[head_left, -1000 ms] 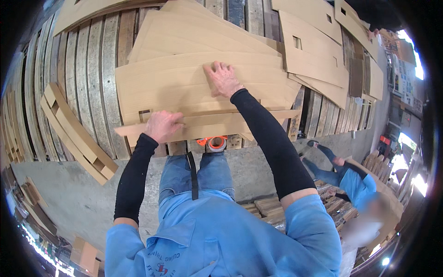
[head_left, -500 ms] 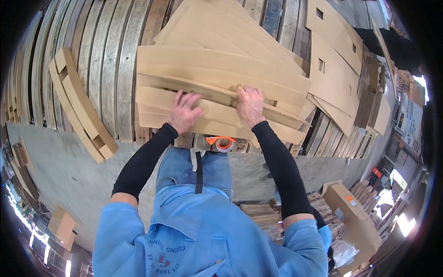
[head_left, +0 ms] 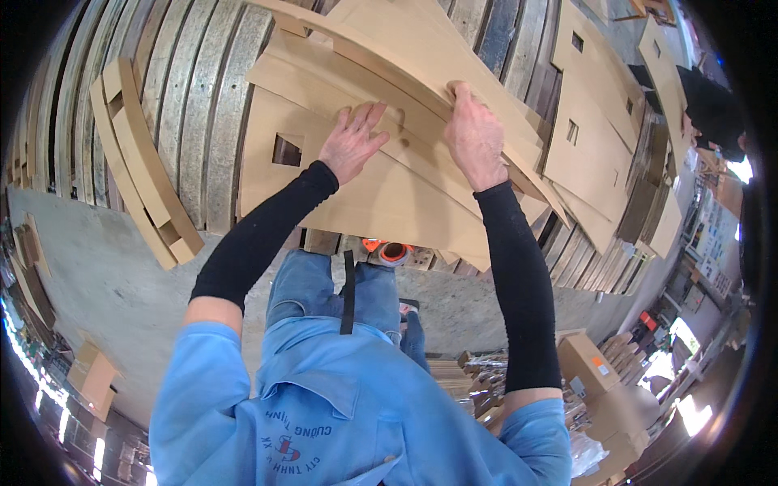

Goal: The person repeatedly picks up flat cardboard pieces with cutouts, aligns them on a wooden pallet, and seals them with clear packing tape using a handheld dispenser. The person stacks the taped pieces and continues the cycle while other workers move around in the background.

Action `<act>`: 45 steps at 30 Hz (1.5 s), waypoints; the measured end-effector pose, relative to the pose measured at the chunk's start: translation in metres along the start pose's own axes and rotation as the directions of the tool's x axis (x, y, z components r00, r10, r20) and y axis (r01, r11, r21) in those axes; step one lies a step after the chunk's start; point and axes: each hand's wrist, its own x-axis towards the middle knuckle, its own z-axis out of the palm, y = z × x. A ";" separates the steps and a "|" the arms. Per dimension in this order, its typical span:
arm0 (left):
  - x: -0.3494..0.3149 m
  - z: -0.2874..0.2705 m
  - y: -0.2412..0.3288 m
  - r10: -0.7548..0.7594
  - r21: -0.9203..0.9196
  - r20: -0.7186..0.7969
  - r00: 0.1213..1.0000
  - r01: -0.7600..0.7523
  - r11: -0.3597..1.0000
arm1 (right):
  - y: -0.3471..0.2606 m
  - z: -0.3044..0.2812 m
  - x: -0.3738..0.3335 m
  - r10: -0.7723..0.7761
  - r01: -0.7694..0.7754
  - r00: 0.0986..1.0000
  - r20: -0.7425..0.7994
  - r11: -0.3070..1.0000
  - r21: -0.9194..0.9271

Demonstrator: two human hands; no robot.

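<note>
My right hand [head_left: 476, 139] is closed on the near edge of a long folded cardboard strip [head_left: 381, 69], which stands partly raised and runs slantwise from the far left to the right. My left hand [head_left: 353, 146] has its fingers apart, over a flat cardboard sheet [head_left: 348, 198]; whether it presses on the sheet I cannot tell. That sheet has a square cut-out near its left end and lies at the near edge of the slatted wooden table [head_left: 212, 113]. More flat cardboard lies under and beyond the strip.
At the near table edge is an orange tape dispenser [head_left: 392, 253]. A folded cardboard piece [head_left: 146, 166] lies on the left, overhanging the edge. Cut cardboard sheets [head_left: 596, 121] overlap on the right. Cardboard boxes [head_left: 596, 364] stand behind at lower right. A person in dark clothing [head_left: 713, 105] is at far right.
The folded strip has moved away from me and tilted up, uncovering the sheet with the square cut-out. Both hands have shifted farther out and to the right.
</note>
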 end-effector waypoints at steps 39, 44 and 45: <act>-0.005 -0.008 -0.064 0.343 0.034 0.050 0.938 -0.345 0.938 | 0.053 0.050 0.077 -0.222 0.184 0.930 0.295 0.971 0.149; 0.022 -0.077 -0.053 0.195 -0.226 0.289 0.937 -0.131 0.965 | 0.047 0.035 0.072 -0.253 0.144 0.791 0.557 0.962 0.232; 0.022 -0.078 -0.056 0.198 -0.262 0.180 0.963 -0.147 0.954 | 0.043 0.043 0.058 -0.286 0.164 0.770 0.570 0.953 0.256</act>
